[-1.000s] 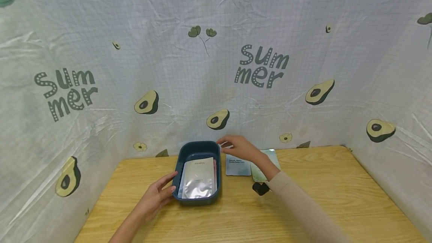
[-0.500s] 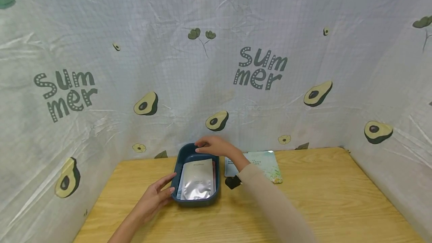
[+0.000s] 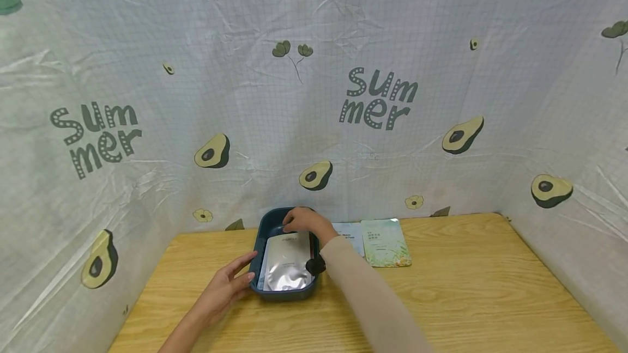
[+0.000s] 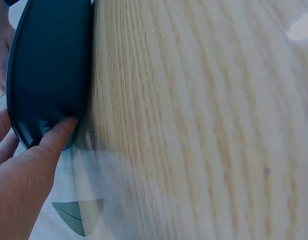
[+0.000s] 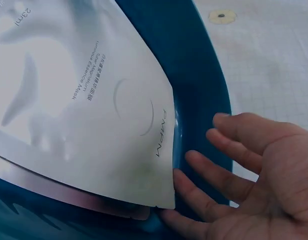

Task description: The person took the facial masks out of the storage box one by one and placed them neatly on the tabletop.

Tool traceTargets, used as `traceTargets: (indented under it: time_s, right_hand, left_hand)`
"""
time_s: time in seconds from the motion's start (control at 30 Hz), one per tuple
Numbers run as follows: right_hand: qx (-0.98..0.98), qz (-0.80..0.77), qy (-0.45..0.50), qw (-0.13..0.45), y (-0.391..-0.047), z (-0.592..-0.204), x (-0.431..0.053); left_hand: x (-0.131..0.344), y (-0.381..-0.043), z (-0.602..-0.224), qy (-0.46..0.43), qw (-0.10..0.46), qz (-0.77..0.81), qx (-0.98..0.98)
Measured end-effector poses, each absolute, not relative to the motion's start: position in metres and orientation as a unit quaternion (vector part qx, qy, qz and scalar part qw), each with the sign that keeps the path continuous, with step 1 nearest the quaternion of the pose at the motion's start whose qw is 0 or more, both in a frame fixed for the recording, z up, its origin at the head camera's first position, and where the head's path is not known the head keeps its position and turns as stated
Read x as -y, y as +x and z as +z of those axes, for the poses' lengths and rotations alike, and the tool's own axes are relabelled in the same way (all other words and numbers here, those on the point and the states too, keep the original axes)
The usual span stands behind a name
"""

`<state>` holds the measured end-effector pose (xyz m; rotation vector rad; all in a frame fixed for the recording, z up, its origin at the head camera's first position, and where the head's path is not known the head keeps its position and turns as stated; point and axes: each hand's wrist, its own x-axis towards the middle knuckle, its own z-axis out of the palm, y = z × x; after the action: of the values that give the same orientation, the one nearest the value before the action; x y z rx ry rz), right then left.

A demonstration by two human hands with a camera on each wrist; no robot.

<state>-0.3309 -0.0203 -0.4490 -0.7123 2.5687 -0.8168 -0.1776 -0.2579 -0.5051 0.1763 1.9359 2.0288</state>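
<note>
A dark blue plastic bin [image 3: 262, 231] sits near the back of the table with several flat sheet mask packets inside. On top lies a silvery-white sheet mask packet [image 3: 288, 260], marked PMPM, with a pinkish packet [image 5: 79, 192] showing below its edge. My left hand [image 3: 228, 286] touches the bin's left side, thumb and fingers spread at the rim and outer wall. My right hand [image 3: 305, 222] reaches over the back of the bin. In the right wrist view its loosely bent fingers [image 5: 214, 175] are right at the top packet's edge, pinching nothing.
Right of the bin, a pale blue packet [image 3: 354, 236] and a green floral packet [image 3: 385, 244] lie on the wooden table [image 3: 466, 282]. A printed cloth curtain [image 3: 255, 124] stands close behind the bin and at both sides.
My right hand has moved left and down, from beside the bin's back right corner to inside its back end. The left hand and bin stay in place.
</note>
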Motion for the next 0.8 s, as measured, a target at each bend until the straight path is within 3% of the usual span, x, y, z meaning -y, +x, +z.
traceTargets:
  time_s: [0.43, 0.8]
  right_hand:
    - [-0.909, -0.280, -0.235, 0.201, -0.326, -0.440, 0.018]
    - [-0.834, -0.405, -0.164, 0.337, -0.324, -0.432, 0.009]
  left_hand:
    - [0.257, -0.180, -0.509, 0.038, 0.158, 0.705, -0.691]
    - [0.258, -0.178, -0.507, 0.056, 0.162, 0.705, -0.688]
